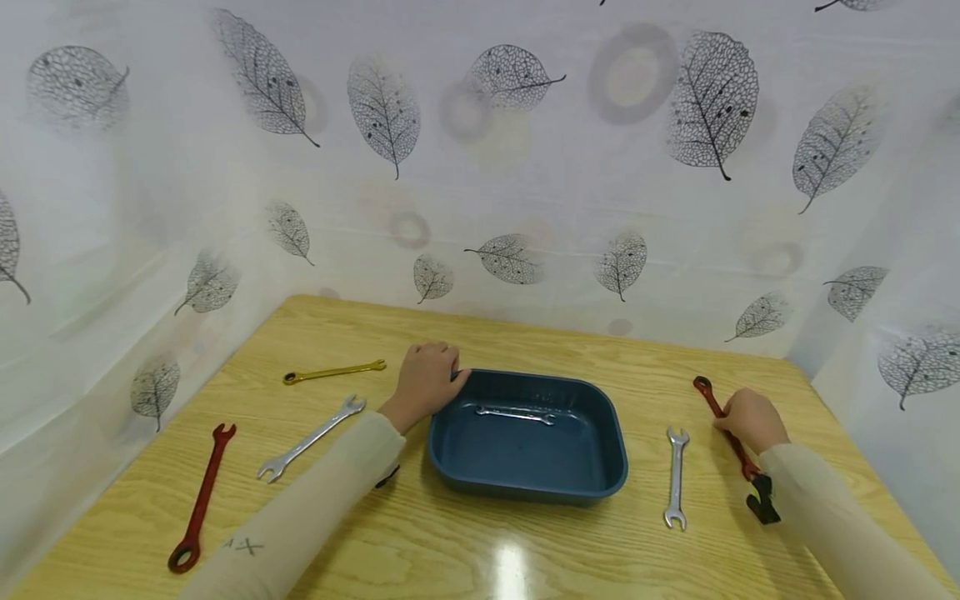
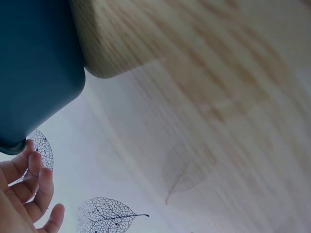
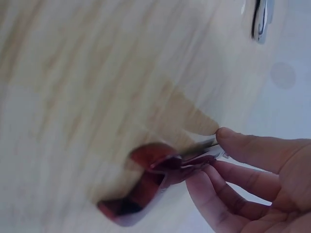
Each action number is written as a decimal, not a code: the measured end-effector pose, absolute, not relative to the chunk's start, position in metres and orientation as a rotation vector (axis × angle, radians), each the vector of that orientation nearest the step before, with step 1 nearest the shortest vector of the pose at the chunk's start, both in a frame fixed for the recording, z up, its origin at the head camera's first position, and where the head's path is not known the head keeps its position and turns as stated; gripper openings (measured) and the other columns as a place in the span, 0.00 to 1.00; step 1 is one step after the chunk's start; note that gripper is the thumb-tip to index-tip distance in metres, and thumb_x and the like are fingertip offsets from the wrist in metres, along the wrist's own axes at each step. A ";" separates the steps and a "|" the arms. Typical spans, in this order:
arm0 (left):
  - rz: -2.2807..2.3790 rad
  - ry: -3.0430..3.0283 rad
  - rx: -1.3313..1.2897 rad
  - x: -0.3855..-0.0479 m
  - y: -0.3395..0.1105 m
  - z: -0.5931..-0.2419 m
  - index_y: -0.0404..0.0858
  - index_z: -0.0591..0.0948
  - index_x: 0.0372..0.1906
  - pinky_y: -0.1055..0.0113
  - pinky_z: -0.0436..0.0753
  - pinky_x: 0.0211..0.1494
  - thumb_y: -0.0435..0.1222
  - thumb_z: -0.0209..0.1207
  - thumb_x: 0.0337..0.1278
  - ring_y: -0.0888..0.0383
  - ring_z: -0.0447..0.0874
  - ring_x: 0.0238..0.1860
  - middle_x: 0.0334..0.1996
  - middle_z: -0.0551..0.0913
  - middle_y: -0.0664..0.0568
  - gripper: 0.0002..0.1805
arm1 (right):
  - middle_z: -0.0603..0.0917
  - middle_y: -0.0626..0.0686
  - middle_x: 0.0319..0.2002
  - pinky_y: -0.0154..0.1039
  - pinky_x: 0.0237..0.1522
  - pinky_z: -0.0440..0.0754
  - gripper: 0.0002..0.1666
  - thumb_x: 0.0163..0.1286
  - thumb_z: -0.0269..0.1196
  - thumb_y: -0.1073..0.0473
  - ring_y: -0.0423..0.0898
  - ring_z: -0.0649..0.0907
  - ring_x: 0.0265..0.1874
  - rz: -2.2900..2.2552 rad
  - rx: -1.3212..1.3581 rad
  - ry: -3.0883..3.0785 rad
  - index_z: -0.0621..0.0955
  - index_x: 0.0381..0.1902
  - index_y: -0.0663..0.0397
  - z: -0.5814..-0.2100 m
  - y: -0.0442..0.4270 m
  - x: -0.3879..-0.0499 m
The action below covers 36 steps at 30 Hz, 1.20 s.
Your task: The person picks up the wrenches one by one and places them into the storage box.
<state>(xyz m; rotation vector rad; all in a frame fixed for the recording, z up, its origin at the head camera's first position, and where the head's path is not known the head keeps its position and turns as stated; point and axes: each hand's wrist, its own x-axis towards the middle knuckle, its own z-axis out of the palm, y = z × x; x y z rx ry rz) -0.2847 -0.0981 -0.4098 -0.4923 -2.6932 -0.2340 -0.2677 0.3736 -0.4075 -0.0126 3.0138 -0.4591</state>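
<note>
My left hand (image 1: 427,375) grips the far left corner of a dark blue rectangular tray (image 1: 525,485), with the thumb on its rim. In the left wrist view, the fingers (image 2: 41,194) are bent at the edge of the tray (image 2: 39,63). Inside the tray lies a small silver wrench (image 1: 516,414). On the right, my right hand (image 1: 753,419) pinches the shaft of a red wrench (image 1: 711,398). From the right wrist view, the red open jaw end of this wrench (image 3: 160,177) appears close to the table, blurred; whether it touches cannot be told.
A silver open-ended wrench (image 1: 676,479) lies between the tray and my right hand. Left of the tray lie a gold wrench (image 1: 333,372), a silver wrench (image 1: 311,439) and a red wrench (image 1: 202,500) on the wooden table (image 1: 450,550). Leaf-patterned sheeting (image 1: 555,192) stands behind.
</note>
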 end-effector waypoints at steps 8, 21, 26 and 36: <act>-0.232 -2.687 -0.489 -0.285 -0.098 -0.410 0.45 0.70 0.20 0.53 0.75 0.47 0.48 0.59 0.57 0.53 0.79 0.33 0.22 0.74 0.54 0.18 | 0.78 0.53 0.11 0.38 0.18 0.70 0.14 0.55 0.65 0.66 0.44 0.73 0.12 -0.407 -0.061 3.077 0.79 0.13 0.66 -0.405 0.370 -0.260; -0.225 -2.680 -0.489 -0.285 -0.098 -0.410 0.44 0.70 0.20 0.53 0.76 0.47 0.48 0.60 0.57 0.52 0.79 0.32 0.21 0.74 0.54 0.17 | 0.76 0.52 0.10 0.41 0.18 0.71 0.13 0.53 0.64 0.68 0.45 0.73 0.12 -0.359 -0.043 3.125 0.77 0.12 0.64 -0.409 0.368 -0.262; -0.231 -2.672 -0.489 -0.286 -0.098 -0.410 0.44 0.70 0.20 0.53 0.76 0.46 0.47 0.60 0.57 0.53 0.79 0.32 0.21 0.75 0.54 0.17 | 0.77 0.52 0.11 0.40 0.18 0.70 0.13 0.54 0.63 0.68 0.46 0.73 0.12 -0.362 -0.032 3.120 0.77 0.12 0.64 -0.409 0.367 -0.261; -0.234 -2.673 -0.487 -0.285 -0.098 -0.411 0.44 0.70 0.20 0.53 0.76 0.46 0.48 0.59 0.57 0.54 0.79 0.31 0.21 0.74 0.54 0.17 | 0.77 0.53 0.10 0.42 0.18 0.72 0.15 0.54 0.66 0.67 0.45 0.74 0.12 -0.353 -0.044 3.123 0.77 0.12 0.65 -0.406 0.365 -0.252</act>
